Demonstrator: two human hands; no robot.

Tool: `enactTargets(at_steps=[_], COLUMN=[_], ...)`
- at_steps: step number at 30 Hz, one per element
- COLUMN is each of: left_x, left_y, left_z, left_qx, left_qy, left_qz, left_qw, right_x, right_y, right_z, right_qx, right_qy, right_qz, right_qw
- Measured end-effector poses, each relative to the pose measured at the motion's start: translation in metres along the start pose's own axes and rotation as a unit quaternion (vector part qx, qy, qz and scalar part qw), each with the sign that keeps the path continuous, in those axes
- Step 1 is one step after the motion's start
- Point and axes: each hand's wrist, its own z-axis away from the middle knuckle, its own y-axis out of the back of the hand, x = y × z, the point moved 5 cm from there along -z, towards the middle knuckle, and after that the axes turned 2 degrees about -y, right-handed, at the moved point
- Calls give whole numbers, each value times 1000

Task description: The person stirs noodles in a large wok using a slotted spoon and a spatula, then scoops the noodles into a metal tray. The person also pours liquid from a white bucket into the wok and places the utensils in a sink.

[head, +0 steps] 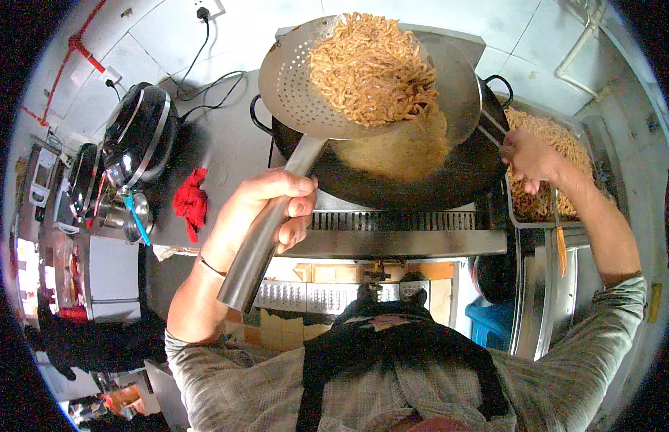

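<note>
My left hand grips the thick metal handle of a perforated strainer ladle. A heap of browned fried strips rests in its bowl, tilted over a dark two-handled wok. Cloudy, yellowish oil or foam shows inside the wok below. At the wok's right side my right hand, blurred, is closed around a thin double-wire handle. This seems to belong to a round skimmer, blurred and partly see-through, against the strainer's right side.
Right of the wok stands a metal tray of paler fried strips, with an orange-handled utensil at its front. On the left counter are a red cloth, a black lidded cooker, a steel pot and a power cord.
</note>
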Motion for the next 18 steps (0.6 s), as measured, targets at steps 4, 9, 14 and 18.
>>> enactTargets(at_steps=[4,9,14,18], left_x=[0,-1,-4,-6], left_y=[9,7,2,8], left_z=[2,1,0,-4], left_qx=[0,-31,-13,2], left_qy=[-3,2,-5,-15], left_qz=[-32,-20,-42,12], left_qw=[999,999,999,1000], right_x=[-52,-69,-75,-76], right_y=[-42,-84,-107,-111], right_z=[36,43,49,61], right_qx=[-103,-204,-206,-260], right_qy=[5,4,1,31], right_qz=[-139,-324,-399,-486], right_qw=[985,924,894,833])
